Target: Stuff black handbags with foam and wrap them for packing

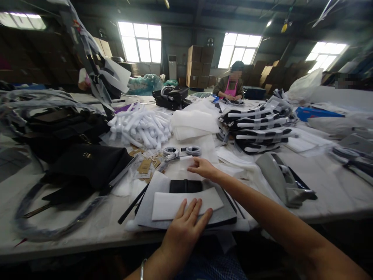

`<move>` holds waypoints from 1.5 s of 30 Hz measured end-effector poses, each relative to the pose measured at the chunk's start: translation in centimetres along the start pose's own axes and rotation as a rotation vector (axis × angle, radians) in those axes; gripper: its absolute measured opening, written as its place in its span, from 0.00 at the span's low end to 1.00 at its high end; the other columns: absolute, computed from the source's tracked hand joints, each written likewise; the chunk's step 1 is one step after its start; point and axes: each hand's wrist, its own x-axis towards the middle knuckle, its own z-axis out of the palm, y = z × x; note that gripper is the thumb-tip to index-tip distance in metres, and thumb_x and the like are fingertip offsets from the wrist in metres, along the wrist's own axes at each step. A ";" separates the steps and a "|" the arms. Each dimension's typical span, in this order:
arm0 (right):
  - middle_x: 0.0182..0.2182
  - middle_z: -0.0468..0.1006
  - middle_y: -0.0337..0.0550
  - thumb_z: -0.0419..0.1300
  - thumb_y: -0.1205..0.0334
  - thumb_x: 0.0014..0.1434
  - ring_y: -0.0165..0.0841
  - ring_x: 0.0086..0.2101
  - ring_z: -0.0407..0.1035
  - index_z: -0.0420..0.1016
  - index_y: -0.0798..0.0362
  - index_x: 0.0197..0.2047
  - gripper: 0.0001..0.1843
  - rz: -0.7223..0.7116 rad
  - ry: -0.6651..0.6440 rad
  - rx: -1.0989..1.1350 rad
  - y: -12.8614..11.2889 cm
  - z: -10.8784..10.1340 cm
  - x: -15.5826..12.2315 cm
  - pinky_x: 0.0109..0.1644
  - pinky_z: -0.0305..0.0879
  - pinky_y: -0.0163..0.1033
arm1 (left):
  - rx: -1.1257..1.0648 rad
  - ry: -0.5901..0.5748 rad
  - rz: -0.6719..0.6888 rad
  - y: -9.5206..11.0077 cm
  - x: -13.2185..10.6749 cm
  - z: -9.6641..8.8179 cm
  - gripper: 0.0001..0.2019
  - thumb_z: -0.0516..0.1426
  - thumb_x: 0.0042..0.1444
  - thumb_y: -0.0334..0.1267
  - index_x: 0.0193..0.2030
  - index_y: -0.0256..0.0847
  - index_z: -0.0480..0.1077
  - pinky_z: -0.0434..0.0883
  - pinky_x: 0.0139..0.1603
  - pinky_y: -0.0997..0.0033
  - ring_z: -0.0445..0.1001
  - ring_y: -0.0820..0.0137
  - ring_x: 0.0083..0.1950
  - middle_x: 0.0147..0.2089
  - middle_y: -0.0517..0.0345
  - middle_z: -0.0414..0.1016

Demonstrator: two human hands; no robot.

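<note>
My left hand (189, 223) lies flat with fingers spread on a white foam sheet (166, 206). That sheet rests on a black handbag (231, 217) lying flat at the table's front edge, partly covered by pale grey wrapping (155, 186). Just beyond the foam, a black strap or flap piece (177, 186) shows. Reaching farther, my right hand (203, 168) has thumb and fingers closed on the edge of a thin, translucent white sheet (179, 168). Two wrapped strap coils (171, 152) sit behind it.
Left stand a black handbag (87, 163) and brown tags (144, 166). Behind lie white foam rolls (140, 126) and stacked foam sheets (194, 122). On the right are wrapped black bags (259, 132) and a grey bag (276, 179). A person (231, 85) works across the table.
</note>
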 end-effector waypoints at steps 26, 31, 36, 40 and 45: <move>0.43 0.81 0.41 0.55 0.74 0.66 0.30 0.46 0.76 0.78 0.48 0.50 0.16 -0.633 0.320 -0.249 0.5 0.9 -20.9 0.65 0.62 0.46 | -0.253 -0.004 -0.125 -0.2 0.1 -0.6 0.20 0.55 0.66 0.38 0.62 0.34 0.63 0.66 0.68 0.49 0.65 0.57 0.69 0.67 0.41 0.66; 0.44 0.83 0.43 0.55 0.75 0.66 0.35 0.53 0.74 0.77 0.51 0.52 0.17 -0.691 0.402 -0.331 0.5 1.9 -22.3 0.66 0.62 0.50 | -0.217 0.007 -0.108 -0.1 0.1 -0.9 0.30 0.61 0.61 0.35 0.68 0.42 0.59 0.67 0.66 0.46 0.60 0.53 0.71 0.74 0.40 0.52; 0.47 0.81 0.45 0.56 0.77 0.63 0.36 0.49 0.76 0.75 0.48 0.56 0.22 -0.427 0.712 -0.200 1.8 2.3 -26.0 0.57 0.73 0.44 | -0.158 -0.136 -0.044 -0.3 0.5 -1.6 0.35 0.61 0.60 0.33 0.72 0.49 0.55 0.66 0.67 0.43 0.62 0.53 0.70 0.72 0.57 0.59; 0.49 0.81 0.45 0.56 0.78 0.63 0.39 0.52 0.74 0.73 0.48 0.60 0.25 -0.372 0.748 -0.473 5.3 4.5 -28.5 0.56 0.73 0.46 | -0.142 -0.135 -0.039 -0.3 0.5 -1.7 0.34 0.61 0.60 0.32 0.72 0.49 0.56 0.65 0.67 0.44 0.62 0.53 0.70 0.73 0.57 0.58; 0.46 0.83 0.44 0.55 0.72 0.67 0.38 0.47 0.75 0.78 0.51 0.54 0.16 -0.463 0.706 -0.710 7.7 7.6 -27.2 0.55 0.69 0.47 | -0.147 -0.119 -0.037 -0.3 0.5 -1.6 0.32 0.59 0.62 0.35 0.72 0.48 0.56 0.64 0.68 0.45 0.61 0.52 0.70 0.72 0.55 0.58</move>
